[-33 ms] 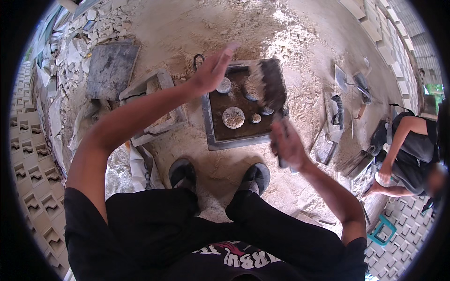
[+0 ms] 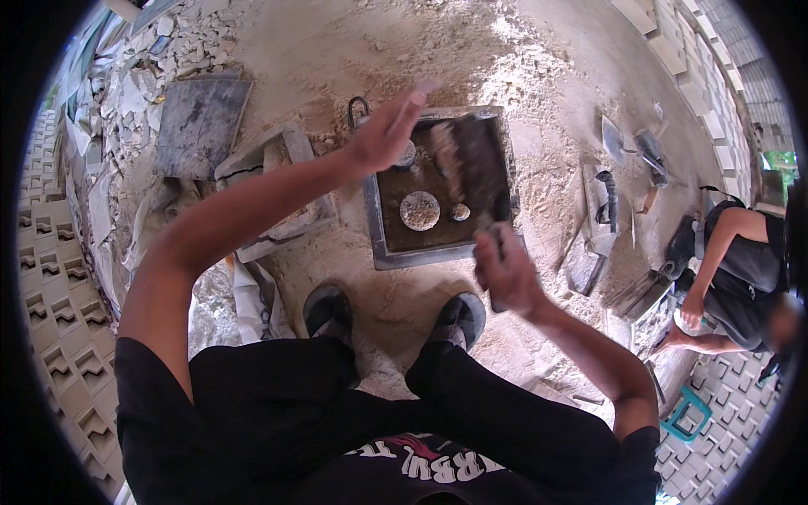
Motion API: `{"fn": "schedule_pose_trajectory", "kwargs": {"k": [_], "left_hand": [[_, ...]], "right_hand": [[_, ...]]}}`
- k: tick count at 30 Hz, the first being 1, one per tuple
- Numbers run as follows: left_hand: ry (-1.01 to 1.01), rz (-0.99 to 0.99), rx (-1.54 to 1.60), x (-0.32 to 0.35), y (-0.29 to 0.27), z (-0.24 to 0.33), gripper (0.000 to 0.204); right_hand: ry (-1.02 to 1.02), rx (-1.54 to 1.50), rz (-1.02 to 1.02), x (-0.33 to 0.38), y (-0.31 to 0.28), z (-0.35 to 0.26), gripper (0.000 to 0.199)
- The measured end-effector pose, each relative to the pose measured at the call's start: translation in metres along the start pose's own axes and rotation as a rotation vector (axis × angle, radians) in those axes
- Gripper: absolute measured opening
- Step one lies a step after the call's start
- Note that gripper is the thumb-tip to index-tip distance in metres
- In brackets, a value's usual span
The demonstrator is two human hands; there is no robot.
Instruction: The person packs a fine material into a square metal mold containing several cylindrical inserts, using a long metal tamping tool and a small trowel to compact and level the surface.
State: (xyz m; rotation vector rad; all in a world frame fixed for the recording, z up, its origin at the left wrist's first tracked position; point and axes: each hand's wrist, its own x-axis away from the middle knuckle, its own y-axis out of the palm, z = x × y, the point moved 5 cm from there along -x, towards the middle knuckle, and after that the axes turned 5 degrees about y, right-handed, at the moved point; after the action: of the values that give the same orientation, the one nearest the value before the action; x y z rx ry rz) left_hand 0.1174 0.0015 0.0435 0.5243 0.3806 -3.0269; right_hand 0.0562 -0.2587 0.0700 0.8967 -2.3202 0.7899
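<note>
A square metal mould (image 2: 383,244) lies on the sandy ground in front of my two dark shoes (image 2: 330,310). Its inside is dark brown, with a pale round disc (image 2: 419,210) and smaller round lumps. My left hand (image 2: 385,130) is raised flat, fingers together and extended, above the mould's far left corner, holding nothing. My right hand (image 2: 505,271) grips the handle of a dark brush-like tool (image 2: 470,164). The tool's blurred head hangs over the right half of the mould.
Another person (image 2: 736,269) sits at the right beside trowels (image 2: 624,139) and a teal stool (image 2: 686,417). A grey slab (image 2: 202,114), a cracked concrete frame (image 2: 271,181) and rubble lie at the left. Patterned blocks (image 2: 50,337) line the left edge.
</note>
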Motion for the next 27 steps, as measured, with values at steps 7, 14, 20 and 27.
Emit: {"fn": "schedule_pose_trajectory", "kwargs": {"k": [7,14,20,27], "left_hand": [[0.002,-0.090,-0.161,0.009,0.012,-0.003,0.063],[0.110,-0.288,-0.721,0.011,0.011,-0.023,0.064],[0.253,-0.546,-0.744,0.055,0.071,0.026,0.075],[0.245,-0.423,-0.926,0.017,0.082,0.013,0.078]], "right_hand": [[-0.262,0.086,0.262,-0.021,-0.012,0.010,0.045],[0.084,0.075,0.525,-0.124,-0.154,0.048,0.050],[0.062,0.271,0.580,-0.152,-0.162,0.100,0.054],[-0.388,0.439,0.707,-0.130,-0.133,0.037,0.055]]}}
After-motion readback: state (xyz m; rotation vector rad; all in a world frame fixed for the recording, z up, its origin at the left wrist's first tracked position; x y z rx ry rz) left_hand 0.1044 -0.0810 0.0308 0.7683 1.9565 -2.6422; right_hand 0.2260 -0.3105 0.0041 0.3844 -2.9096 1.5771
